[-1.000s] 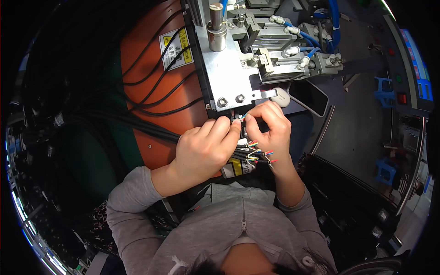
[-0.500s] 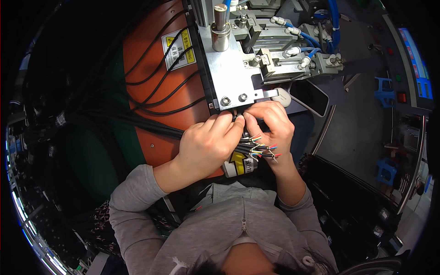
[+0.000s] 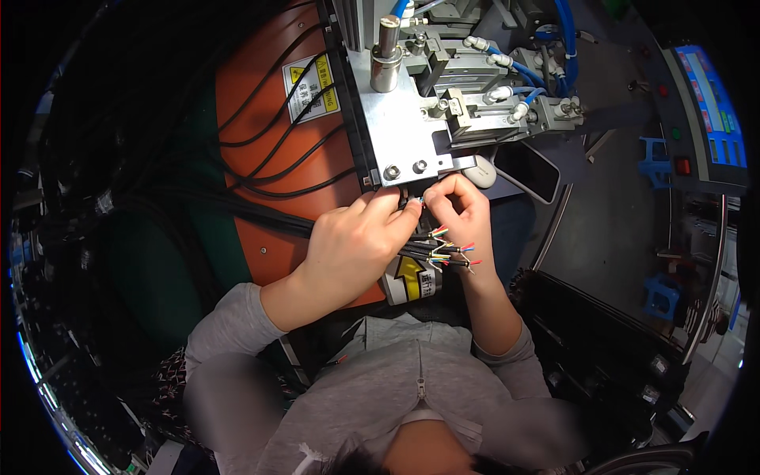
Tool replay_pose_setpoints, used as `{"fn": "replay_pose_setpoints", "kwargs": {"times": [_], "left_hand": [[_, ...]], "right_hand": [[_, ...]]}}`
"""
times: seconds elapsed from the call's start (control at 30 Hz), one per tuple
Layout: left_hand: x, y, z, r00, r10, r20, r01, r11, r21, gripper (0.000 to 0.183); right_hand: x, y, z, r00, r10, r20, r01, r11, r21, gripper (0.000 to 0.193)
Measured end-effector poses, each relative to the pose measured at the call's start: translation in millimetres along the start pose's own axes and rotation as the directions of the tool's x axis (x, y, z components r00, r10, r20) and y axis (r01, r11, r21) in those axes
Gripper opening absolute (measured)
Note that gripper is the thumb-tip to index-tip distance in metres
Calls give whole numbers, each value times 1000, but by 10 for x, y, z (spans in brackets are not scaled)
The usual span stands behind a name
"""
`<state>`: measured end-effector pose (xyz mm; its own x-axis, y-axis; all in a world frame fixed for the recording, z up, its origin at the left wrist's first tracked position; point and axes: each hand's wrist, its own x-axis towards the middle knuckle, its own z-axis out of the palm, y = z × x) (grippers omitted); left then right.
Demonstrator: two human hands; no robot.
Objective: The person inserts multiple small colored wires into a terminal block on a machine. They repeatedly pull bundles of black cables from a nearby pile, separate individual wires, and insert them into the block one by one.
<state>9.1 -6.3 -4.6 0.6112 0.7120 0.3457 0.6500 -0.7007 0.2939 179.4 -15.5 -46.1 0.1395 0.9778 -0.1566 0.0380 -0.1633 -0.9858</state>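
Note:
My left hand (image 3: 352, 244) is closed around a black cable below the front edge of a bright metal plate (image 3: 400, 131). Tiny coloured wire ends (image 3: 421, 202) show by its thumb tip. My right hand (image 3: 465, 215) has thumb and forefinger pinched together just right of these ends; what lies between them is too small to make out. Several more black cables (image 3: 277, 221) run from the left beneath my left hand. Their stripped ends, with red, green, yellow, blue and white wires (image 3: 455, 252), stick out to the right below both hands.
The plate belongs to a machine with metal slides (image 3: 475, 111) and blue air hoses (image 3: 526, 67). More black cables (image 3: 265, 131) cross its orange panel (image 3: 265, 210). A white rounded device (image 3: 480, 172) and a phone-like slab (image 3: 526, 170) lie at right. A control screen (image 3: 712, 103) stands far right.
My right hand has drawn slightly left and turned, its fingers curling closer. Coloured wire ends now show between my hands. The left hand stays nearly in place.

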Motion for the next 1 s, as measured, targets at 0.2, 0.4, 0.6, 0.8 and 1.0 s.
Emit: {"fn": "replay_pose_setpoints", "kwargs": {"times": [0.2, 0.4, 0.6, 0.8, 1.0], "left_hand": [[-63, -55, 9, 998, -13, -56, 9, 996, -84, 35], [-73, -37, 5, 994, 12, -106, -25, 993, -120, 28], [-8, -33, -27, 990, 46, -134, -61, 991, -117, 26], [-93, -5, -103, 1000, -19, -6, 19, 999, 33, 28], [-149, 27, -61, 999, -6, -36, 14, 970, 243, 20]], "right_hand": [[-16, 46, -77, 996, -83, 32, 85, 995, -61, 8], [-106, -9, -170, 740, -622, 256, 668, 634, -389, 25], [27, -97, -125, 785, -538, 306, 619, 695, -366, 16], [21, -80, -140, 771, -560, 303, 637, 673, -376, 14], [-19, -49, -220, 823, -566, 55, 566, 807, -169, 13]]}}
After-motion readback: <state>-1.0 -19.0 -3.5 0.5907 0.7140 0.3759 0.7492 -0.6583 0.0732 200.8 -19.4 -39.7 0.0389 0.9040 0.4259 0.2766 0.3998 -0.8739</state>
